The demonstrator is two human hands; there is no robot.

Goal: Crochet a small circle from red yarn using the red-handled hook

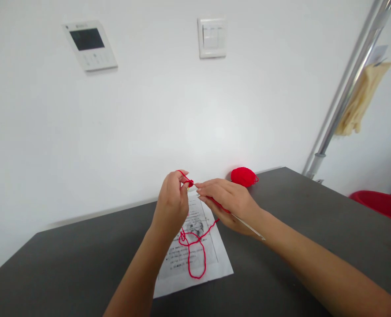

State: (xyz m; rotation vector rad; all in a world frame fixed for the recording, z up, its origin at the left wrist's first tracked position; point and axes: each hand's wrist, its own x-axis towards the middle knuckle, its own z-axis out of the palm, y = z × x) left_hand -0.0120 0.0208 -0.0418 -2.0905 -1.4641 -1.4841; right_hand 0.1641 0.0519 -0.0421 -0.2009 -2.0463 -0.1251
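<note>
My left hand [174,196] is closed, pinching a small piece of red crochet work [190,183] with yarn running over its index finger. Wrapped round a thin crochet hook [248,227] with a red grip is my right hand [232,201]; the hook's tip end reaches the red stitches, and its pale shaft sticks out below the palm. Loose red yarn [197,277] lies in loops on a printed paper sheet [220,267] under the hands. A ball of red yarn [243,176] rests behind my right hand, near the wall.
The dark table [83,264] meets a white wall. On the wall are an intercom panel [91,46] and a light switch [212,38]. To the right stand a metal pole [350,88], hanging yellow gloves [362,99] and a red basin [380,204].
</note>
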